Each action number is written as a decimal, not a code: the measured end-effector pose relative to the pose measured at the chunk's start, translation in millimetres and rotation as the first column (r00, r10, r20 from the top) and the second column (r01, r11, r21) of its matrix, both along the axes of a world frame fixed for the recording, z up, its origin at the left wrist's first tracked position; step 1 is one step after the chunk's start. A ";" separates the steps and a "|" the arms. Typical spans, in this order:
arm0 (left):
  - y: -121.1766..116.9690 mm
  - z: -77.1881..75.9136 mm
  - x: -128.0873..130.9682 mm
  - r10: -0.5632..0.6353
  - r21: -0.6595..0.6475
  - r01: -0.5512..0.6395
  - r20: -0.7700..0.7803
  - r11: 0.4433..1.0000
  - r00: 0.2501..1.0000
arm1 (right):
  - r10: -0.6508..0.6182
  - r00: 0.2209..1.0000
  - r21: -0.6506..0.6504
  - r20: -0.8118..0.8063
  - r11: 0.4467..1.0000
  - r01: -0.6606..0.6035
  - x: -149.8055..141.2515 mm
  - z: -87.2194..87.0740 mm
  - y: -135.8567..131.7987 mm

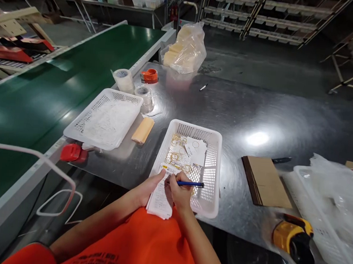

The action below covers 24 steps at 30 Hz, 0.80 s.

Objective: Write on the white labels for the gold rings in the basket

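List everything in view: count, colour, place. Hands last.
Mesh baskets: three, white, centre, left, right edge
Loops: several, yellow, centre basket
Cards: several, white, centre basket
Tape rolls: two, clear, far left of table
Dispenser: one, orange, beside rolls
Red object: one, table's left edge
Packet: one, tan, between baskets
White pen: one, far table
Cardboard: stack, brown, right
Marker: one, black, behind cardboard
Tape gun: one, yellow-black, lower right
Bag: one, clear, far edge
Table: one, grey, centre
Belt: one, green, left
Racks: several, background
Slips: stack, white, left grip
Blue pen: one, right grip
Shirt: one, orange, bottom
Left hand: one, on slips
Right hand: one, on blue pen
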State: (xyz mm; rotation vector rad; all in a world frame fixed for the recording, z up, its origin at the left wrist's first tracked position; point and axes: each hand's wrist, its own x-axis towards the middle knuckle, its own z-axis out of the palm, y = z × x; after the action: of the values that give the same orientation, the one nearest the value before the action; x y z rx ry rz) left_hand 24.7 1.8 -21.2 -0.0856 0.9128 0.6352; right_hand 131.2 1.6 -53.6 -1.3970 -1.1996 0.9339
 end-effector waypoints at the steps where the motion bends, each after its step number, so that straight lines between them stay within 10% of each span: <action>1: -0.1 0.2 0.1 0.005 0.001 -0.005 -0.005 1.000 1.000 | -0.009 1.000 0.004 0.006 1.000 0.009 0.2 -0.3 0.1; 24: -3.4 -11.7 -4.3 0.009 -0.027 -0.009 -0.004 1.000 1.000 | -0.014 0.998 0.027 -0.060 0.999 0.016 0.3 -7.3 -4.6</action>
State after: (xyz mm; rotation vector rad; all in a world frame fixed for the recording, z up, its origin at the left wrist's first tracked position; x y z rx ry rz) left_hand 20.4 -1.6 -32.9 -0.1127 0.9249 0.6320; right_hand 131.6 -3.0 -61.0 -1.3449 -1.1517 0.9390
